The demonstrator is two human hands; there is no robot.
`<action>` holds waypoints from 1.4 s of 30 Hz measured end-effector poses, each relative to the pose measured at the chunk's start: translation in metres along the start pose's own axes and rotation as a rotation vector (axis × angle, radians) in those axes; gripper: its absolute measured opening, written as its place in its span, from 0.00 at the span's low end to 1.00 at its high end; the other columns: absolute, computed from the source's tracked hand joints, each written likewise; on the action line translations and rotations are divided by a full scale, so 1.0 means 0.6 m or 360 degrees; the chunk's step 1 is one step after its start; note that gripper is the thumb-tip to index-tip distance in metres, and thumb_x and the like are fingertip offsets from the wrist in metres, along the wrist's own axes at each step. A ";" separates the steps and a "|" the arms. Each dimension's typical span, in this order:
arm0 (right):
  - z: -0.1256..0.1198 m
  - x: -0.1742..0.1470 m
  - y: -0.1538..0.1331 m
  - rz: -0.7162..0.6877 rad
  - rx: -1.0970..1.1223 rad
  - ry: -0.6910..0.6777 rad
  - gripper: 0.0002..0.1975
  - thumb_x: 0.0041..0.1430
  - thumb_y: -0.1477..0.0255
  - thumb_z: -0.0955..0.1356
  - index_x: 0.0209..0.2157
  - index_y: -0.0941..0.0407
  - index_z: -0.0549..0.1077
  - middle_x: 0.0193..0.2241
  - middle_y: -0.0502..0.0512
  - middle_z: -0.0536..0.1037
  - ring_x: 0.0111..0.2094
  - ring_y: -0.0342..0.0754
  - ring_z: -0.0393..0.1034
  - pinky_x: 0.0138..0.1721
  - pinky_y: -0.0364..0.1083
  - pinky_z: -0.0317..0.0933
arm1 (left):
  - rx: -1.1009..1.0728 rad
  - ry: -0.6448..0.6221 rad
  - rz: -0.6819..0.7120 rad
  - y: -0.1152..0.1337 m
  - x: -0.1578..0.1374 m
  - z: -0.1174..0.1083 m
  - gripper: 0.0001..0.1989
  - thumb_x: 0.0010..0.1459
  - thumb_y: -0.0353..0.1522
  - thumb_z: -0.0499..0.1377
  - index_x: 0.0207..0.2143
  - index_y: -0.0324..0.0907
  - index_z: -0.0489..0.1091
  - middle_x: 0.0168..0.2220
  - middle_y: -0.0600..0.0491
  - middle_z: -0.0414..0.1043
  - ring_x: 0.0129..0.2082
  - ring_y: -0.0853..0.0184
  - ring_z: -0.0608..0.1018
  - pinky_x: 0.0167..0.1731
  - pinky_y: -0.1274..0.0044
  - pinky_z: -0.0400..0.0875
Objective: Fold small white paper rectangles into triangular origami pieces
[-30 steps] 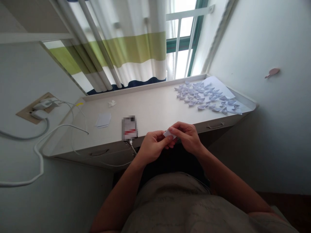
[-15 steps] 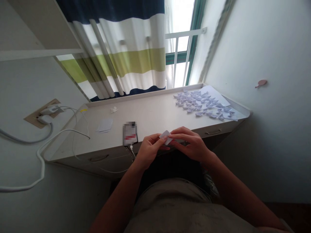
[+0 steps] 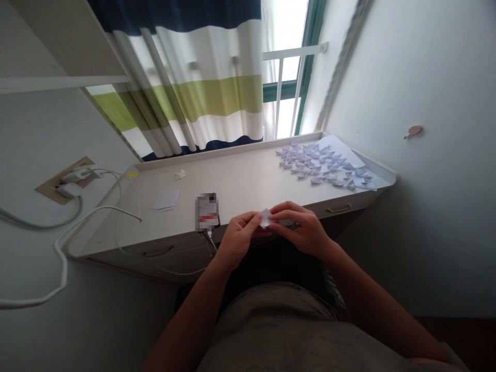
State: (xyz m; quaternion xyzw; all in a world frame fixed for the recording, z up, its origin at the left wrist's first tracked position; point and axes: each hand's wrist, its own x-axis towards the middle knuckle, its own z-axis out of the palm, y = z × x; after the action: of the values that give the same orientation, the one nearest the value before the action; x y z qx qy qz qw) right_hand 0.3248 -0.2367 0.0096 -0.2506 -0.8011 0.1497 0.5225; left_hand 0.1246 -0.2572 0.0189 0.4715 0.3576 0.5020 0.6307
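A small folded piece of white paper (image 3: 265,219) is held between my two hands, just off the front edge of the desk. My left hand (image 3: 241,235) pinches its left side with thumb and fingers. On the right side, the thumb and fingertips of my right hand (image 3: 300,223) close on the paper. Folded white paper boats (image 3: 312,163) lie in a spread group on the right part of the desk, several of them touching. A small stack of white paper sheets (image 3: 167,199) rests on the left part.
A phone (image 3: 207,212) with a charging cable plugged in lies near the front edge of the white desk (image 3: 240,178). Crumpled white scraps (image 3: 180,174) sit at the back left. Cables run from a wall socket (image 3: 65,181) at the left. A white sheet (image 3: 341,150) lies behind the boats.
The paper has turned a little between my fingers, and my left thumb has shifted on it. Both hands stay in nearly the same place. The view has moved slightly.
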 end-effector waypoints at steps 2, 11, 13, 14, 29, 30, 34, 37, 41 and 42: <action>0.005 0.001 -0.003 0.0039 0.0027 0.0056 0.02 0.68 0.72 0.76 0.42 0.53 0.83 0.42 0.58 0.86 0.42 0.50 0.83 0.46 0.48 0.78 | -0.0022 0.0011 0.0021 0.000 0.000 0.001 0.24 0.56 0.53 0.72 0.36 0.40 0.84 0.37 0.48 0.85 0.38 0.58 0.86 0.39 0.68 0.85; 0.025 0.003 -0.018 0.0200 0.0051 0.0301 0.04 0.69 0.75 0.74 0.37 0.53 0.82 0.37 0.54 0.88 0.37 0.48 0.84 0.41 0.46 0.77 | 0.0382 0.0006 0.0235 -0.002 -0.007 -0.005 0.18 0.58 0.44 0.74 0.44 0.40 0.84 0.40 0.47 0.87 0.39 0.61 0.87 0.43 0.73 0.82; 0.026 0.003 -0.020 0.0214 0.0066 0.0313 0.05 0.69 0.73 0.74 0.36 0.53 0.82 0.36 0.54 0.88 0.36 0.48 0.84 0.41 0.46 0.78 | 0.0423 0.0143 0.0333 -0.003 -0.007 -0.005 0.17 0.56 0.41 0.76 0.43 0.41 0.83 0.39 0.48 0.87 0.39 0.62 0.87 0.42 0.74 0.82; 0.027 0.002 -0.021 0.0237 0.0077 0.0324 0.05 0.69 0.72 0.74 0.36 0.53 0.82 0.36 0.54 0.88 0.36 0.49 0.84 0.41 0.47 0.78 | 0.0435 0.0199 0.0376 -0.004 -0.008 -0.004 0.16 0.56 0.40 0.76 0.43 0.41 0.83 0.38 0.48 0.87 0.38 0.63 0.87 0.42 0.74 0.82; 0.031 -0.005 -0.025 0.0794 0.0482 0.0271 0.14 0.64 0.57 0.77 0.36 0.55 0.84 0.26 0.53 0.86 0.26 0.48 0.80 0.30 0.44 0.74 | 0.0505 0.0386 0.0480 -0.012 -0.007 -0.003 0.17 0.57 0.43 0.76 0.42 0.42 0.82 0.36 0.50 0.87 0.33 0.64 0.86 0.33 0.76 0.83; 0.030 -0.005 -0.024 0.0833 0.0522 0.0286 0.15 0.64 0.57 0.77 0.36 0.55 0.84 0.25 0.53 0.85 0.25 0.48 0.80 0.29 0.44 0.74 | 0.0582 0.0401 0.0543 -0.013 -0.008 -0.005 0.15 0.58 0.41 0.75 0.42 0.43 0.82 0.38 0.50 0.87 0.35 0.63 0.87 0.34 0.75 0.83; 0.027 -0.004 -0.022 0.0904 0.0594 0.0260 0.17 0.63 0.55 0.77 0.36 0.55 0.85 0.23 0.53 0.84 0.24 0.48 0.80 0.28 0.45 0.74 | 0.0854 0.0384 0.0738 -0.012 -0.011 -0.009 0.07 0.62 0.38 0.72 0.41 0.46 0.85 0.43 0.49 0.87 0.44 0.61 0.86 0.39 0.74 0.82; 0.028 -0.005 -0.021 0.0887 0.0684 0.0208 0.17 0.63 0.54 0.78 0.37 0.55 0.85 0.26 0.53 0.85 0.26 0.48 0.81 0.30 0.45 0.76 | 0.0922 0.0348 0.0831 -0.009 -0.010 -0.009 0.04 0.64 0.36 0.71 0.40 0.47 0.85 0.43 0.50 0.87 0.43 0.61 0.86 0.39 0.74 0.82; 0.032 -0.011 -0.016 0.0845 0.0674 0.0260 0.16 0.63 0.56 0.78 0.43 0.54 0.85 0.30 0.52 0.86 0.29 0.47 0.82 0.33 0.45 0.78 | 0.0894 0.0280 0.0801 -0.009 -0.008 -0.009 0.04 0.63 0.36 0.71 0.37 0.46 0.86 0.39 0.51 0.86 0.37 0.63 0.85 0.39 0.73 0.81; 0.032 -0.013 -0.015 0.0823 0.0642 0.0303 0.16 0.62 0.57 0.79 0.46 0.53 0.85 0.31 0.52 0.86 0.30 0.47 0.82 0.34 0.45 0.78 | 0.0882 0.0272 0.0764 -0.009 -0.008 -0.009 0.04 0.63 0.36 0.71 0.37 0.46 0.86 0.37 0.51 0.86 0.36 0.63 0.85 0.39 0.73 0.81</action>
State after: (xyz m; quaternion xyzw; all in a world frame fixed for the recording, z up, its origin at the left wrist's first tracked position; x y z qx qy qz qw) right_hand 0.3076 -0.2480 0.0004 -0.3500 -0.6130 0.4086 0.5786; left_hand 0.1199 -0.2609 0.0117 0.6511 0.4105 0.5572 0.3114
